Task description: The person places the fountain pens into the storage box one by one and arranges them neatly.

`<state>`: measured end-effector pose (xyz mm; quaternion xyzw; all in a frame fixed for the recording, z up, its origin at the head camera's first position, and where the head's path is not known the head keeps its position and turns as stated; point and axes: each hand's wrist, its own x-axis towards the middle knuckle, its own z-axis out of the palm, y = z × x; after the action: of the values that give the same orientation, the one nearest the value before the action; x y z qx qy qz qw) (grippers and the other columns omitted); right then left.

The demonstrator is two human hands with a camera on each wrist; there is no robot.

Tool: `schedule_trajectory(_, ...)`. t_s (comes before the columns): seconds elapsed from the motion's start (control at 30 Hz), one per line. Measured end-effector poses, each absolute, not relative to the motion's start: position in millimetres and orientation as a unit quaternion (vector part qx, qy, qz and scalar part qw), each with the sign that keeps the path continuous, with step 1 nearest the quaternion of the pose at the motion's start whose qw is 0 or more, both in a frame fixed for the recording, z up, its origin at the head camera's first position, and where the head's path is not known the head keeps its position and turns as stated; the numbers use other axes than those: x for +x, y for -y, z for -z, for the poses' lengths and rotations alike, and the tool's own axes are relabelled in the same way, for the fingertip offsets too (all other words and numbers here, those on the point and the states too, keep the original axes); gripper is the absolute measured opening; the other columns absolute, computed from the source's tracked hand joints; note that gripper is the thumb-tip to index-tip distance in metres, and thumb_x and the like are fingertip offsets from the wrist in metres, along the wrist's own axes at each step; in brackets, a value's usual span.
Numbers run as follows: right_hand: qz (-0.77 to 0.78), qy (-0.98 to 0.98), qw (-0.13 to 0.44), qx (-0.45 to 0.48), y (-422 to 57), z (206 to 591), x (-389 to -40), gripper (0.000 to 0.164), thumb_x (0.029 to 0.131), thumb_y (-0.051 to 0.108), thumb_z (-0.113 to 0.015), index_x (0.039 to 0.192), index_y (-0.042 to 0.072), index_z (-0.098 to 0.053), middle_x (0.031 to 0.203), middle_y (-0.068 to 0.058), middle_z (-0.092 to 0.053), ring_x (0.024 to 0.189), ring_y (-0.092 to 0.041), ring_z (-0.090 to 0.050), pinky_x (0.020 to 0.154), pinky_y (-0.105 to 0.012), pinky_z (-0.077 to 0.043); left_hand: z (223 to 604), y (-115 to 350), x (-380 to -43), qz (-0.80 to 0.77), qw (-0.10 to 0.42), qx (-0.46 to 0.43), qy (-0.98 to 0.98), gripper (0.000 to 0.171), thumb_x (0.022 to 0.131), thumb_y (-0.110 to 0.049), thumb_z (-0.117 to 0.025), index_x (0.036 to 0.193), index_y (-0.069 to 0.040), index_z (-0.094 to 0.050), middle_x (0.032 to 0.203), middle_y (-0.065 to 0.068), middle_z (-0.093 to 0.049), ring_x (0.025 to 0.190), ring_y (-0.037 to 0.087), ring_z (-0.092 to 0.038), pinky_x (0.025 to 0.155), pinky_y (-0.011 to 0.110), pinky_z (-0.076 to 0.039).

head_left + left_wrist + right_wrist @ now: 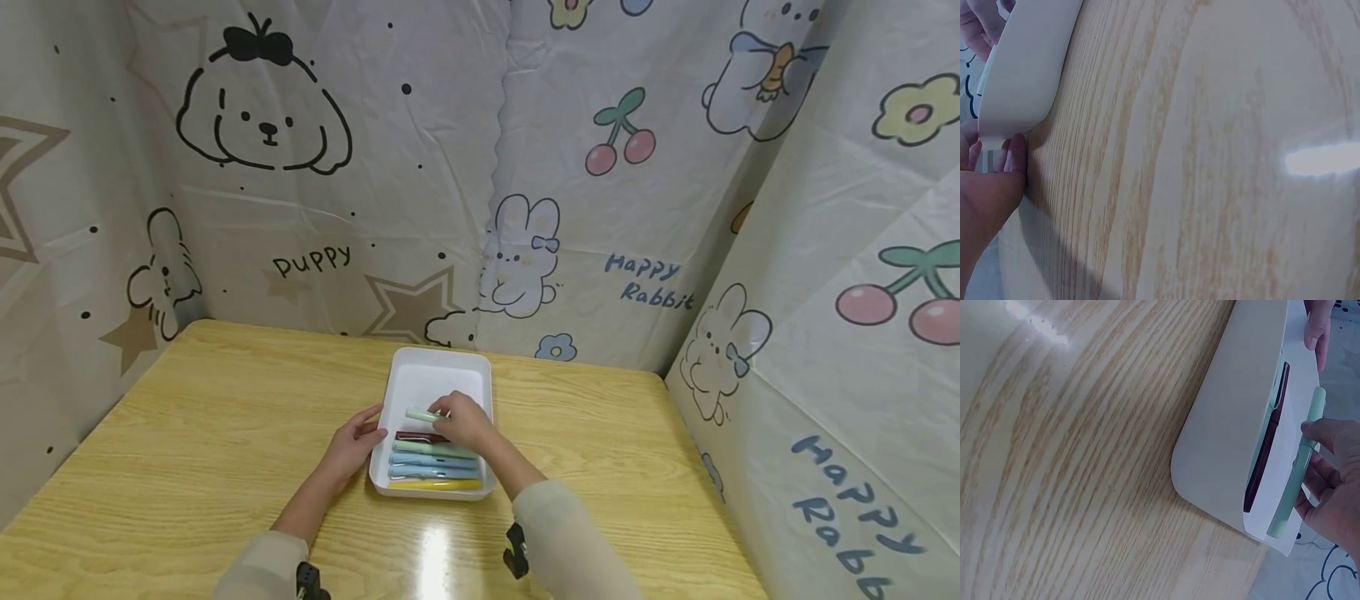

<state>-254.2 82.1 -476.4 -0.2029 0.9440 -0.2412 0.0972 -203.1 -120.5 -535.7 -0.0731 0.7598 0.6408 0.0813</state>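
A white rectangular tray sits on the wooden table. Inside it lie several pens side by side: a maroon one, a green one, blue ones and a yellow one nearest me. My right hand pinches a pale green pen just above the row; the right wrist view shows this pen between thumb and fingers over the tray. My left hand rests against the tray's left wall, with fingertips touching the tray.
Cartoon-printed fabric walls close in the table on the left, back and right. Bare wood surrounds the tray on both sides.
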Motion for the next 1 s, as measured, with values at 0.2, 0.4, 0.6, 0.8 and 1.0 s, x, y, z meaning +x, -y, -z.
schedule_trajectory(0.2, 0.242, -0.944, 0.088, -0.207, -80.6, 480.0, -254.4, 0.021, 0.083, 0.012, -0.063, 0.103, 0.010, -0.071, 0.090, -0.005, -0.061, 0.079, -0.014, -0.054, 0.070, -0.028, -0.045, 537.1, 120.7, -204.2, -0.638, 0.082, -0.075, -0.762, 0.050, 0.096, -0.016, -0.052, 0.144, -0.015, -0.037, 0.136, 0.023, -0.045, 0.125, 0.034, -0.045, 0.104, 0.045, -0.040)
schedule_trajectory(0.4, 0.252, -0.941, 0.087, -0.210, -78.5, 485.8, -255.0, 0.021, 0.082, 0.012, -0.063, 0.101, 0.009, -0.071, 0.088, -0.004, -0.061, 0.078, -0.013, -0.053, 0.069, -0.027, -0.045, 538.3, 121.3, -205.3, -0.638, 0.082, -0.076, -0.762, 0.050, 0.096, -0.016, -0.052, 0.143, -0.016, -0.037, 0.135, 0.023, -0.045, 0.125, 0.033, -0.045, 0.103, 0.045, -0.040)
schedule_trajectory(0.6, 0.249, -0.942, 0.086, -0.209, -75.5, 488.4, -254.5, 0.019, 0.083, 0.012, -0.063, 0.100, 0.010, -0.071, 0.087, -0.004, -0.061, 0.077, -0.013, -0.053, 0.068, -0.026, -0.045, 538.4, 121.0, -205.1, -0.638, 0.079, -0.074, -0.762, 0.050, 0.095, -0.016, -0.053, 0.143, -0.015, -0.038, 0.134, 0.024, -0.047, 0.124, 0.033, -0.047, 0.103, 0.044, -0.042)
schedule_trajectory(0.8, 0.245, -0.944, 0.082, -0.206, -74.0, 489.6, -254.0, 0.020, 0.085, 0.013, -0.063, 0.102, 0.010, -0.071, 0.089, -0.005, -0.061, 0.078, -0.014, -0.055, 0.068, -0.027, -0.046, 539.5, 121.2, -204.9, -0.647, 0.066, -0.062, -0.757, 0.050, 0.095, -0.014, -0.054, 0.142, -0.012, -0.039, 0.131, 0.025, -0.050, 0.120, 0.033, -0.050, 0.100, 0.041, -0.044)
schedule_trajectory(1.0, 0.249, -0.944, 0.087, -0.198, -73.2, 492.0, -254.1, 0.020, 0.084, 0.012, -0.063, 0.102, 0.009, -0.071, 0.089, -0.004, -0.061, 0.077, -0.012, -0.052, 0.067, -0.026, -0.045, 541.5, 121.6, -203.5, -0.648, 0.043, -0.044, -0.759, 0.051, 0.092, -0.022, -0.059, 0.140, -0.013, -0.044, 0.126, 0.027, -0.053, 0.113, 0.032, -0.054, 0.093, 0.037, -0.049)
